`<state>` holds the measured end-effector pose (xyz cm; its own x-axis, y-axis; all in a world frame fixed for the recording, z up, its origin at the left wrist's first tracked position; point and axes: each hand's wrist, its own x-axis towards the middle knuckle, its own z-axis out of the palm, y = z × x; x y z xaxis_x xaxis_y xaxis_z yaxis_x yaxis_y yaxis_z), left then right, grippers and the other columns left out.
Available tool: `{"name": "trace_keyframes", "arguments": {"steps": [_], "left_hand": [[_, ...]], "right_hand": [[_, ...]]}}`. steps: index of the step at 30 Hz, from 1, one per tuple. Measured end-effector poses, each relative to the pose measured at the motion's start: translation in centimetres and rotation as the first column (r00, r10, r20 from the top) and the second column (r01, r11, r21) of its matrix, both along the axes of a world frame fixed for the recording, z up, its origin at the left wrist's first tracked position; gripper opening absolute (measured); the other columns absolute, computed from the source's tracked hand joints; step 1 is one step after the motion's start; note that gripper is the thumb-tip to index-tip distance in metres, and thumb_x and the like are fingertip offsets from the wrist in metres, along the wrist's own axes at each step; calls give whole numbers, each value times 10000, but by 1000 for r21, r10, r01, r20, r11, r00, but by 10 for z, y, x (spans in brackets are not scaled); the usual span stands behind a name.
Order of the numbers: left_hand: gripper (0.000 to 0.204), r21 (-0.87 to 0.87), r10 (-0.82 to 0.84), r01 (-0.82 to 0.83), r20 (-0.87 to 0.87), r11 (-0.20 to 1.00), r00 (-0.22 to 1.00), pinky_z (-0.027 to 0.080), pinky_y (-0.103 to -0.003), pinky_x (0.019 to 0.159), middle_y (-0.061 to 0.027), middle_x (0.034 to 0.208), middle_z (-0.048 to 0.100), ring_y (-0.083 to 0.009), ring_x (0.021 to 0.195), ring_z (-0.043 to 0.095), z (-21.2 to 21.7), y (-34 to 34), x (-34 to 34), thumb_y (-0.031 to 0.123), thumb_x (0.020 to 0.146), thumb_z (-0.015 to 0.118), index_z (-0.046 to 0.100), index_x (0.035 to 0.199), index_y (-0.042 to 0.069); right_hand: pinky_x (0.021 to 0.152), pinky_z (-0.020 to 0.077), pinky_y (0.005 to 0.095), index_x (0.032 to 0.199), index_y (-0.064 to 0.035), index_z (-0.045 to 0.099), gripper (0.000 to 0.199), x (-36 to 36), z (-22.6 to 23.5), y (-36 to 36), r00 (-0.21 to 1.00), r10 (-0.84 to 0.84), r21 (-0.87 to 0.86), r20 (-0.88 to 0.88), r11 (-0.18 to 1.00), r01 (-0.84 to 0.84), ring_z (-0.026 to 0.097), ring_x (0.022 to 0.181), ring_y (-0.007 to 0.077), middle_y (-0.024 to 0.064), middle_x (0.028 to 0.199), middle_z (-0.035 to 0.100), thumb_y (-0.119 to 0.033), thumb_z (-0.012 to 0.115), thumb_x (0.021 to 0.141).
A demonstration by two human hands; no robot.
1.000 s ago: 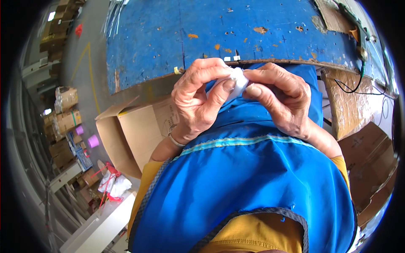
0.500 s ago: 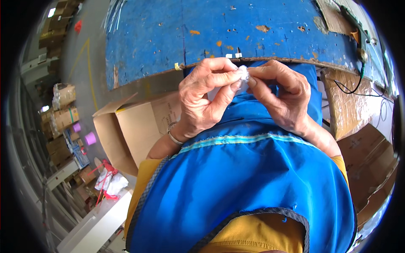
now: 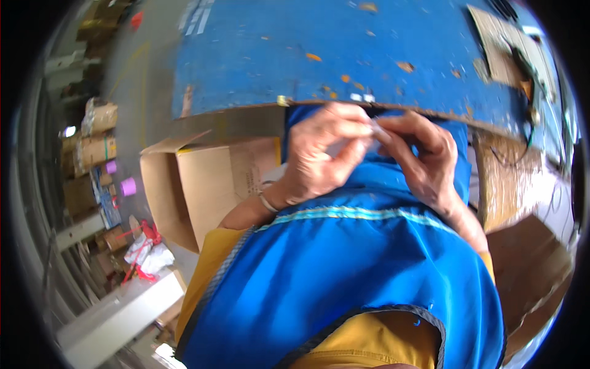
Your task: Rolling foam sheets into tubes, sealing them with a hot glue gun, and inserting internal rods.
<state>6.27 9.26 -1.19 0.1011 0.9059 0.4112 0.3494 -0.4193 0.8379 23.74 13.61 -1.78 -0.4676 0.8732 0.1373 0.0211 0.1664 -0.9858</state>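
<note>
My left hand [image 3: 322, 154] and my right hand [image 3: 425, 155] meet in front of the near edge of the blue table. Both are closed in a pinch, thumbs against fingers, on a small whitish, crumpled piece [image 3: 375, 128] that looks like thin plastic. Motion blurs it, and the fingertips cover most of it. A bracelet [image 3: 267, 202] circles my left wrist. Below the hands, a blue apron [image 3: 356, 258] with a light striped band covers my lap.
The worn blue tabletop [image 3: 246, 61] stretches ahead. An open cardboard box [image 3: 212, 190] stands at the left. At the right are a film-wrapped cardboard piece [image 3: 507, 178] and another brown carton [image 3: 531, 264]. A dark corded tool [image 3: 522, 64] lies at the table's right end.
The whole view has shifted, so table and hands sit lower and further right. My fingers still pinch the whitish piece, which now shows less and is blurred.
</note>
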Motion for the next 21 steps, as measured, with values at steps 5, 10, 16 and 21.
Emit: {"name": "trace_keyframes", "arguments": {"steps": [5,10,16,21], "left_hand": [[201,69,10,-5,-84,998,996,504,-311,677,-122,919,600,-239,801,614,-1,-6,6,-99,716,607,598,874,24],[205,29,-28,29,-23,999,999,490,-338,678,-127,942,579,-281,819,599,-10,-19,5,-77,755,607,566,924,31],[224,-41,30,-30,15,999,999,492,-333,720,-123,966,573,-285,867,599,-20,-29,10,-20,767,662,543,951,28],[252,-109,102,-100,13,989,995,483,-318,751,-157,975,560,-254,884,590,-24,-27,2,155,876,598,544,1065,-2]], "right_hand": [[545,452,208,826,19,626,20,3,2,-3,999,3,-113,47,994,2,580,609,69,33,644,600,21,625,807],[519,440,206,746,21,587,56,4,-6,-10,997,36,-100,66,995,-29,555,560,66,41,623,590,17,629,783],[521,444,235,727,4,555,61,0,-17,-15,991,11,126,133,992,-28,534,532,105,62,613,565,44,600,734],[534,460,247,735,-3,546,76,1,-22,-18,990,10,162,139,986,-33,561,542,125,74,636,571,55,592,716]]}}
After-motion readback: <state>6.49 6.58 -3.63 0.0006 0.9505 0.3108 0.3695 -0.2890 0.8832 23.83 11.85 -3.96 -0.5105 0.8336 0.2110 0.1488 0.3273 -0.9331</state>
